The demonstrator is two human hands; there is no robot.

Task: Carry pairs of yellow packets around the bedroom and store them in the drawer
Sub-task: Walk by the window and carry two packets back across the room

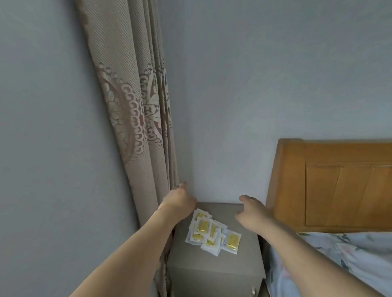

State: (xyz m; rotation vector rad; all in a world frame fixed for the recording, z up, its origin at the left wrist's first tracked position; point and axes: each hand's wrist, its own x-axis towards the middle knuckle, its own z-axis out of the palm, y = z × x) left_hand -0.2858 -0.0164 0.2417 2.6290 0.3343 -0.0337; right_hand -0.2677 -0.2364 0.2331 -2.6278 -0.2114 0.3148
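Several yellow packets (209, 230) lay in a loose, overlapping heap on top of the grey nightstand (216, 260), which stood in the corner between the patterned curtain (133, 113) and the wooden headboard (338, 183); one packet sat a little apart at the right edge of the heap. Both arms were stretched over the stand, so the step in hand looked like picking up the next pair. To do it well, each hand would best take one packet from the top or the edge of the pile, pinching a free corner so the slippery neighbours were not dragged off the stand. The stray packet on the right seemed the easy one for the right hand (253, 211), which hovered above the back of the stand, fingers relaxed and spread, holding nothing. The left hand (179, 201) hung beside the curtain's edge, just above the heap's far corner, its fingers curled downward; whether it touched a packet or the curtain could not be told. The drawer front, with a small knob (253, 291), appeared closed.
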